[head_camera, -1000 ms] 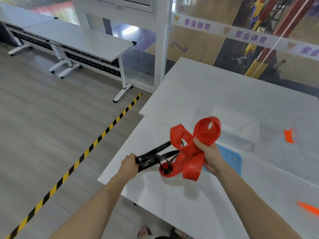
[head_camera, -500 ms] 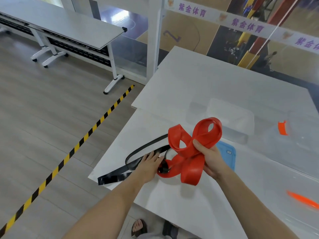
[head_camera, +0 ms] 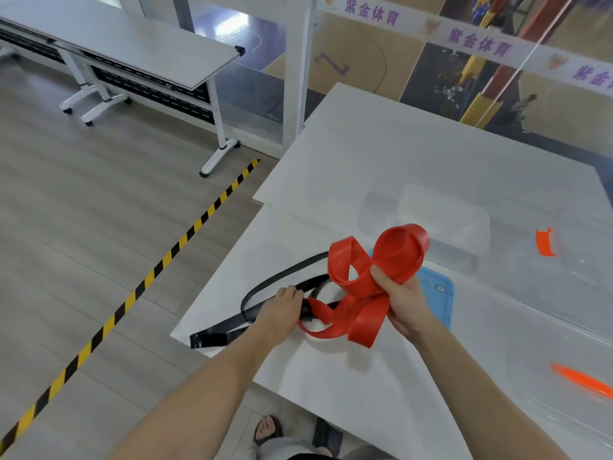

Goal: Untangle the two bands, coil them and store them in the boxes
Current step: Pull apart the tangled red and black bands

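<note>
Furthest left of the left hand (head_camera: 278, 312), the loose tail of the black band (head_camera: 215, 336) lies flat on the white surface (head_camera: 365, 154), close to its near edge. From there the band runs under that hand and loops out beyond its fingertips. The left hand is palm down, its fingers fairly straight on top of the black band, pressing it to the surface; whether any finger hooks beneath it I cannot tell.

Just right of those fingertips the black band threads through a low loop of the red band (head_camera: 401, 250), and this crossing looks like the remaining knot. The rest of the red band is bunched into floppy loops, lifted clear of the surface by the right hand (head_camera: 403, 303), which pinches the gathered middle between thumb and curled fingers.

Both bands look light, thin and limp, probably rubbery: they should stretch and cling rather than slide. A good hold would be the flat black strap close to the crossing, fed back through the red loop instead of tugged.

Beyond the right hand lie a blue lid (head_camera: 438, 293) and, farther off, a clear box (head_camera: 444, 220), with nothing visible inside it.
</note>
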`<state>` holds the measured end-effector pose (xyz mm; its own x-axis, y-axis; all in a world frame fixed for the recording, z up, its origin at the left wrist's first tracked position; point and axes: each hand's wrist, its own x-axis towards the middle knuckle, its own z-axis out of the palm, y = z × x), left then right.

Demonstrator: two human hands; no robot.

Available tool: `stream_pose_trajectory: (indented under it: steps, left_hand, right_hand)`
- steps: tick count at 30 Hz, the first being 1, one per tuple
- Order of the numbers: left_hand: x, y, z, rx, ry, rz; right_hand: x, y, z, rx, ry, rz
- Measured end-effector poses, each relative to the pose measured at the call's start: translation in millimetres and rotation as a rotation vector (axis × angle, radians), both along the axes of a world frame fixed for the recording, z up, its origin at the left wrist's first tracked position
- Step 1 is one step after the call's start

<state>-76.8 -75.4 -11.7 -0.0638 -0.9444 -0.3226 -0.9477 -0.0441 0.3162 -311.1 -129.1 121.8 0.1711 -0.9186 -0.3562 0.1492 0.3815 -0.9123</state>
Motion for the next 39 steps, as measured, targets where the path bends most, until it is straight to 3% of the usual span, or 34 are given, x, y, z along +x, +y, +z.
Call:
stream_pose_trajectory:
  steps: [4,10,15,19,22,26,31,39]
  left_hand:
    - [11,-1,40,-0.074,0.314,0.227]
    - [31,-4,103,-0.373,0.683,0.418]
    - [51,-8,122,-0.411,0.667,0.402]
    - [54,-8,144,-0.396,0.939,0.534]
    - [57,-7,151,-0.406,0.96,0.493]
    - [68,-17,160,-0.566,1.002,0.667]
    - [76,-19,152,-0.5,0.776,0.61]
    - [80,-6,93,-0.387,0.727,0.747]
  right_hand:
    - [5,0,-12,-0.025,0.083,-0.001]
    - [12,1,-31,-0.049,0.124,-0.074]
    - [21,-5,-40,-0.077,0.16,-0.099]
    - [32,-6,-42,-0.117,0.23,-0.077]
    - [40,-4,-43,-0.161,0.336,-0.066]
    - [43,0,-53,-0.146,0.434,-0.003]
    - [33,11,-65,-0.06,0.299,0.018]
    - [-2,25,-46,0.028,0.165,-0.054]
